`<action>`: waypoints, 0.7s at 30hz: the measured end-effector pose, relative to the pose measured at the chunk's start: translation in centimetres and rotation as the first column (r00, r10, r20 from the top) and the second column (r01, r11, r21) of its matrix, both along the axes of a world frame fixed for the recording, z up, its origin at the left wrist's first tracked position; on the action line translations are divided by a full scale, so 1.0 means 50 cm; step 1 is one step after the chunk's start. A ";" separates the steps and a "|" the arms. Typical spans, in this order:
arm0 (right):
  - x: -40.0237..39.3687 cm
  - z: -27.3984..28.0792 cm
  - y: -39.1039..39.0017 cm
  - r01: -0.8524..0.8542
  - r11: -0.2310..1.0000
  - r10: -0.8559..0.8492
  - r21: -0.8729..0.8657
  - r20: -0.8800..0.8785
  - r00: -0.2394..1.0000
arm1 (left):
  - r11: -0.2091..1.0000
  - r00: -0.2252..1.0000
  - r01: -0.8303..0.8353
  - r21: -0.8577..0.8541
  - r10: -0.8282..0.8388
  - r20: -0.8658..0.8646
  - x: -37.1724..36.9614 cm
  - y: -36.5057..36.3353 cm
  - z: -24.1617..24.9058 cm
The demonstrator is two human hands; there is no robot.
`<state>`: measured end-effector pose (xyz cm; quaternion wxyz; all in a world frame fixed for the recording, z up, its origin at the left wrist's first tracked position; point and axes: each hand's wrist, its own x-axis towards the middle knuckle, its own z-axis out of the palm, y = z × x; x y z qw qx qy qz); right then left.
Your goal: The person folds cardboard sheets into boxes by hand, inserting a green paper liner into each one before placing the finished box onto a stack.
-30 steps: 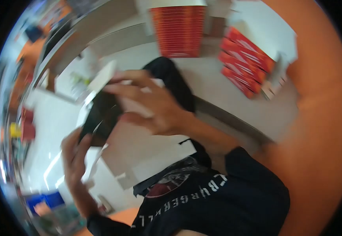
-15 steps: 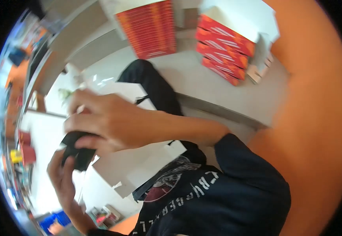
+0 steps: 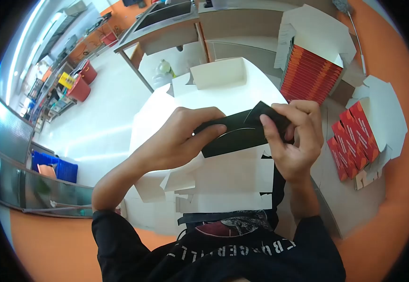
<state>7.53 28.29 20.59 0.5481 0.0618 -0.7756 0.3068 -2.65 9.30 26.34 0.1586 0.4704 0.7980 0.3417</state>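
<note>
A black folded card piece (image 3: 235, 141), perhaps a small box, is held level between both hands above the lap. My left hand (image 3: 183, 134) grips its left end, thumb on the near face and fingers behind. At the other end, my right hand (image 3: 298, 136) pinches a raised flap between thumb and fingers. Under it, a flat white cardboard blank (image 3: 232, 181) with slotted edges lies across the lap. On the white table (image 3: 265, 91) beyond, a white open carton (image 3: 218, 73) rests near the far edge.
Stacked red cartons (image 3: 310, 75) stand in a white box at the right. Nearer, more red cartons (image 3: 355, 141) fill another open box. A metal sink counter (image 3: 166, 19) is at the back. A blue crate (image 3: 56, 167) and red bins (image 3: 79, 89) are to the left.
The view has swung round and steadied. The black card piece now spans level between my hands, which are farther apart, the right one at the flap.
</note>
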 end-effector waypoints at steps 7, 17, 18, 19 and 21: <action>-0.006 -0.004 0.000 -0.054 0.990 0.049 0.130 0.044 0.998 | 0.997 1.000 0.024 0.075 -0.025 0.007 0.000 -0.002 -0.014; -0.010 -0.004 0.008 -0.219 0.960 0.192 0.177 0.160 0.968 | 0.982 0.998 0.064 0.178 -0.060 -0.029 -0.002 0.005 -0.044; -0.008 -0.006 0.007 -0.163 0.971 0.145 0.175 0.112 0.983 | 0.964 0.998 0.062 0.259 -0.052 -0.043 -0.006 0.009 -0.058; -0.007 -0.010 0.006 -0.101 0.981 0.091 0.165 0.068 0.994 | 0.939 0.997 0.068 0.337 -0.052 -0.057 -0.007 0.011 -0.065; -0.016 -0.021 0.008 -0.023 0.990 0.029 0.139 -0.047 0.998 | 0.952 0.998 0.013 0.307 -0.032 0.057 -0.001 0.010 -0.052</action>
